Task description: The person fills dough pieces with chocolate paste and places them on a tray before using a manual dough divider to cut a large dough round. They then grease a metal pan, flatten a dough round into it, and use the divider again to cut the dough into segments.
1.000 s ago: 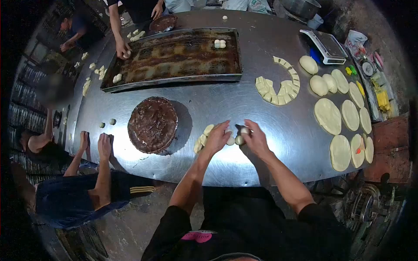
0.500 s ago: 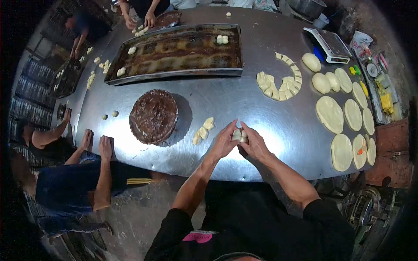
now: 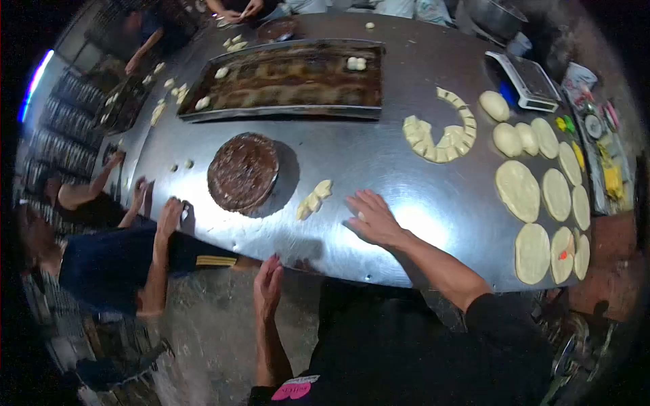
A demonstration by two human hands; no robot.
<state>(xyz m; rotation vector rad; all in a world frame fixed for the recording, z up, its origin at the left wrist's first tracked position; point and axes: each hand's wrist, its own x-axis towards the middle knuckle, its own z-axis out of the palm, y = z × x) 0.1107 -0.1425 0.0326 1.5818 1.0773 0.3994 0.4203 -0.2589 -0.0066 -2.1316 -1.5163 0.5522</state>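
My right hand (image 3: 374, 218) lies palm down over the steel table (image 3: 325, 149), its fingers stretched out. A small pale bit of dough (image 3: 361, 216) shows at that hand; the rest under the palm is hidden. My left hand (image 3: 269, 283) is at the table's front edge, fingers drawn together. Whatever it holds, if anything, is hidden. Left of my right hand lies a short row of cut dough pieces (image 3: 314, 200). Beyond it sits a round pan (image 3: 242, 172) coated with dark brown, glossy stuff.
A long greased tray (image 3: 284, 78) holds a few dough clusters. At right are a curved strip of cut dough (image 3: 440, 145), flattened dough ovals (image 3: 518, 191), dough balls (image 3: 508, 139) and a scale (image 3: 525, 81). A co-worker's hand (image 3: 169, 215) rests at the left edge; other people work farther back.
Both hands were cupped round a cluster of dough balls. My left hand has drawn back toward me to the table edge; my right hand has flattened out. The view has shifted slightly.
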